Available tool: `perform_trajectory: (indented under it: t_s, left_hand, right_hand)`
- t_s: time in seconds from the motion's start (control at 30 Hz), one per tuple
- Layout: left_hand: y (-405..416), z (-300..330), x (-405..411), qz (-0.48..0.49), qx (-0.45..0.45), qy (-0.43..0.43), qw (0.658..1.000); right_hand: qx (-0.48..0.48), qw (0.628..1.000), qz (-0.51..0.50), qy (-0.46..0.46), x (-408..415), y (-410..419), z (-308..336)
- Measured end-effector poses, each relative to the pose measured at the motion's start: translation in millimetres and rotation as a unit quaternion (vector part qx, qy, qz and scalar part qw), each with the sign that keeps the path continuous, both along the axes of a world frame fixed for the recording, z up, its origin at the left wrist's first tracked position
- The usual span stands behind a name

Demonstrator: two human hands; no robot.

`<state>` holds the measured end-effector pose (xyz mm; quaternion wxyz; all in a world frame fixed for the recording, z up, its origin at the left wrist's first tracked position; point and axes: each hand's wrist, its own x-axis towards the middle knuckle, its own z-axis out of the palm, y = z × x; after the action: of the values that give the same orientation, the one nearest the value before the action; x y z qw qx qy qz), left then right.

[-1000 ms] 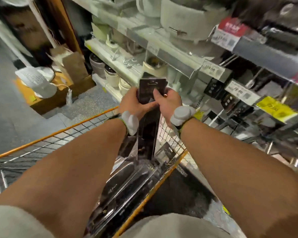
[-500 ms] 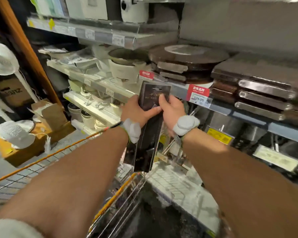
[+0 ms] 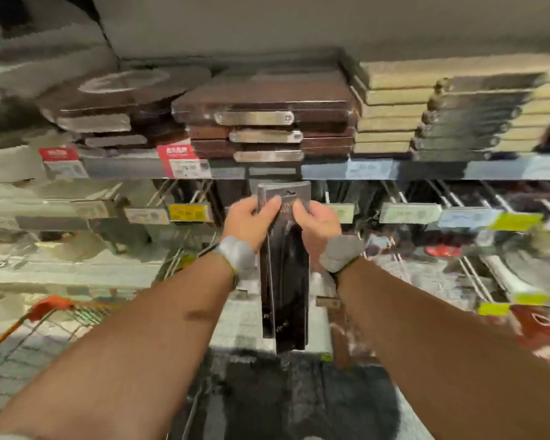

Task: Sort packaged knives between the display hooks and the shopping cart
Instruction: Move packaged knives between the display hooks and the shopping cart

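Both hands, our left hand (image 3: 248,219) and right hand (image 3: 315,222), pinch the packaged knives (image 3: 285,268) upright by their top edges, just below the shelf edge (image 3: 267,171); cart rim (image 3: 50,308) sits well left.

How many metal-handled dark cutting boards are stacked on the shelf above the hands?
3 show handles: top board, middle board, bottom board, stacked directly above the knife package. More may be hidden behind.

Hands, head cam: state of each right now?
Left hand: closed, gripping the top left edge of the knife package.
Right hand: closed, gripping the same package's top right edge.
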<state>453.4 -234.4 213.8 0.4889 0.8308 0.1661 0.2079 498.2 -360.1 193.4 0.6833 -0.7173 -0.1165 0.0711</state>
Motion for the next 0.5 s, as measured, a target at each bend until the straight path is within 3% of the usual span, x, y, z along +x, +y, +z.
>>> perform_trajectory:
  t_s: [0.03,0.1,0.17,0.27,0.37,0.5]
  left_hand:
    - [-16.7,-4.5,9.5,-0.027,-0.004,0.002,1.000]
    - [-34.2,-11.4,17.0,-0.058,-0.001,0.002,0.998]
    - [-47.5,-31.2,26.6,-0.127,0.013,0.001,0.992]
    - [-69.2,-43.9,17.3,-0.181,-0.050,0.048,0.981]
    - [-82.4,-66.7,10.6,-0.240,-0.114,0.056,0.962]
    - [-98.5,-99.0,4.3,-0.281,-0.159,0.092,0.942]
  right_hand:
    - [-0.008,0.999,-0.046,-0.026,2.4,-16.8,-7.7]
    - [-0.015,0.999,-0.031,-0.022,6.2,-37.5,-20.8]
    - [-0.050,0.992,-0.112,0.017,1.9,-56.5,-29.7]
    - [-0.146,0.971,-0.180,0.055,-21.3,-80.1,-46.8]
    - [-0.122,0.952,-0.267,0.087,-41.8,-94.6,-64.0]
    - [-0.147,0.934,-0.299,0.129,-64.8,-109.6,-96.7]
